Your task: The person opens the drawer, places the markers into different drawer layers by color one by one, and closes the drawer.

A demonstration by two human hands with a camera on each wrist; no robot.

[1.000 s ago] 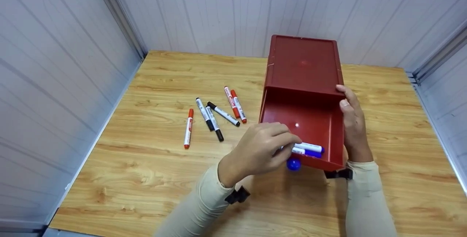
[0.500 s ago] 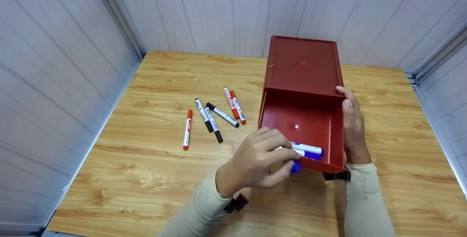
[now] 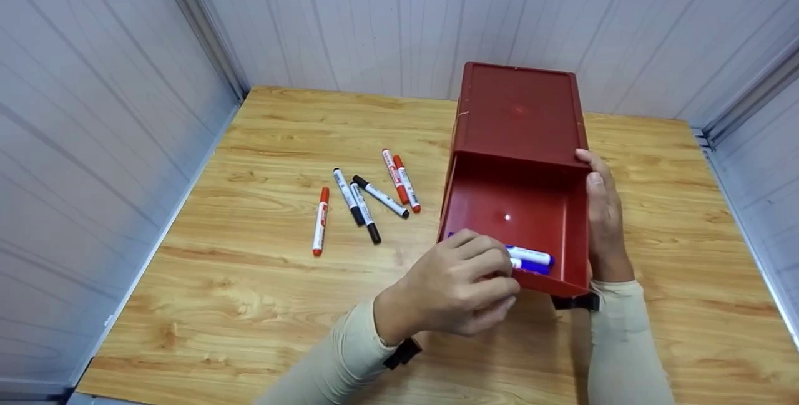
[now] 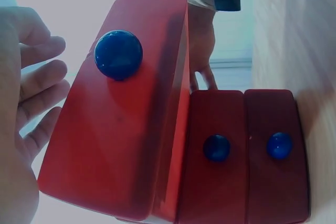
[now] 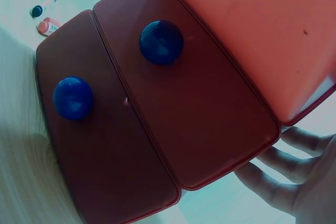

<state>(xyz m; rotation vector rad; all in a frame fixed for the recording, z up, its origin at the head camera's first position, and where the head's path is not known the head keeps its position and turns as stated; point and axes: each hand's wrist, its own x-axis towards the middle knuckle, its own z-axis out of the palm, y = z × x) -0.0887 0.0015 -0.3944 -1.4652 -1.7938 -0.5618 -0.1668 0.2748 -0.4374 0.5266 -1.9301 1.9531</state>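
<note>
A red plastic drawer cabinet stands with its top drawer pulled out. Blue markers lie inside along the drawer's front wall, partly covered by my left hand. That hand is at the drawer's front, its fingers loosely bent. In the left wrist view, the fingers are beside the upper edge of the drawer front, apart from the round blue knob, and nothing shows between them. My right hand rests against the cabinet's right side, its fingers extended; the right wrist view shows them underneath the extended drawer.
Left of the cabinet, black markers and red markers lie loose on the wooden table; one red marker lies apart. Two lower drawers with blue knobs are closed. Pale panel walls surround the table.
My left hand has moved down from above the markers in the drawer to the drawer's front, covering the knob in the head view. My right hand has stayed at the cabinet's side.
</note>
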